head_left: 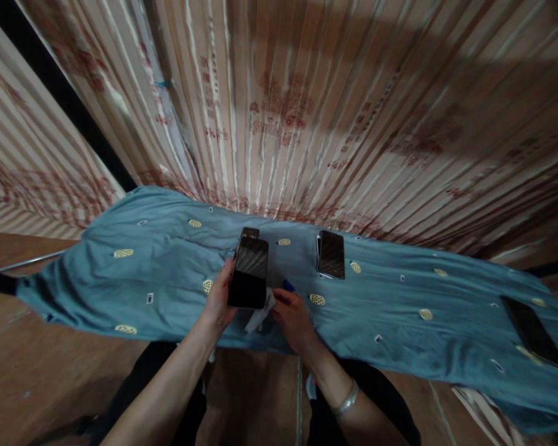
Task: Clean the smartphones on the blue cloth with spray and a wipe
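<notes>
Over blue bedding (167, 291), left hand (218, 300) clasps phone (248, 272); right hand (292, 319) pinches cloth (260, 316).

Blue cloth (144, 272) open left of hands — phone stack (331, 254) blocks right, curtain (307, 111) walls far edge.

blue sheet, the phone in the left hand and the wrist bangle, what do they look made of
Blue sheet: soft woven cloth, matte, going by its creases and printed yellow ovals. Phone in the left hand: glossy glass front, dark and reflecting stripes; body material unclear. Bangle: probably silvery metal, with a dull shine.
</notes>
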A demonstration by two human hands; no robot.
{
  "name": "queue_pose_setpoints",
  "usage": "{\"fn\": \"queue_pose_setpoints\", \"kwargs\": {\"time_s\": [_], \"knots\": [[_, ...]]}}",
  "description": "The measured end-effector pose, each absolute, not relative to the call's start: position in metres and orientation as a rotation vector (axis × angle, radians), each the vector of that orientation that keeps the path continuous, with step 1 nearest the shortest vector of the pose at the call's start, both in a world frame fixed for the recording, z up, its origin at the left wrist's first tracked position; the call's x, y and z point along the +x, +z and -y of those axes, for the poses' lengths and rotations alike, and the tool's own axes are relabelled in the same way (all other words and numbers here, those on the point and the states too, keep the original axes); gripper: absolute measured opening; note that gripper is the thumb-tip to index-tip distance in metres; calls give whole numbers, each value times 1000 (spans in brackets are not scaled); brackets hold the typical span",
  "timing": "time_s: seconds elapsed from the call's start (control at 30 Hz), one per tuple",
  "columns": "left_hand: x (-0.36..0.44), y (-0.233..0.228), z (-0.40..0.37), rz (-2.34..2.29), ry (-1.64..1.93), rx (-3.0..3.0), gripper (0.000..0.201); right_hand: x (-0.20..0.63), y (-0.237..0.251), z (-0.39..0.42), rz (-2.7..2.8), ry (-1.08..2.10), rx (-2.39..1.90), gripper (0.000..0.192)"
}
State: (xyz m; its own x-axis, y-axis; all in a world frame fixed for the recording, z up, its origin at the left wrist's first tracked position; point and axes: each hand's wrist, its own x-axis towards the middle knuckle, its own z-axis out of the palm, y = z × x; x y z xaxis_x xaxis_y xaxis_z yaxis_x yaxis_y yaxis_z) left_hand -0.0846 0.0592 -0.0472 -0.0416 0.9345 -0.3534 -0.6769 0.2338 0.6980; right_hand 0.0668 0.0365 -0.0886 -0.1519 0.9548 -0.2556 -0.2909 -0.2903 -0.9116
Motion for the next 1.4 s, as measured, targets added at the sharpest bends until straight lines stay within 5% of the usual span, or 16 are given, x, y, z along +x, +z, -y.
{"fn": "queue_pose_setpoints", "kwargs": {"time_s": [0.17,0.4,0.87,1.1,1.4], "knots": [[-84,-51,-58,-1038,1482,420,45,65,-89,-37,776,1724,-997,25],[-82,-54,-57,-1118,1415,446,76,62,-88,-40,855,1555,-973,15],[-78,-64,-60,-1236,1457,757,106,69,-87,-44,828,1628,-946,16],[-78,-67,-59,-1278,1480,1081,81,74,-76,-40,808,1667,-937,17],[-77,-75,-63,-1386,1379,1250,87,79,-80,-45,794,1613,-947,23]]}}
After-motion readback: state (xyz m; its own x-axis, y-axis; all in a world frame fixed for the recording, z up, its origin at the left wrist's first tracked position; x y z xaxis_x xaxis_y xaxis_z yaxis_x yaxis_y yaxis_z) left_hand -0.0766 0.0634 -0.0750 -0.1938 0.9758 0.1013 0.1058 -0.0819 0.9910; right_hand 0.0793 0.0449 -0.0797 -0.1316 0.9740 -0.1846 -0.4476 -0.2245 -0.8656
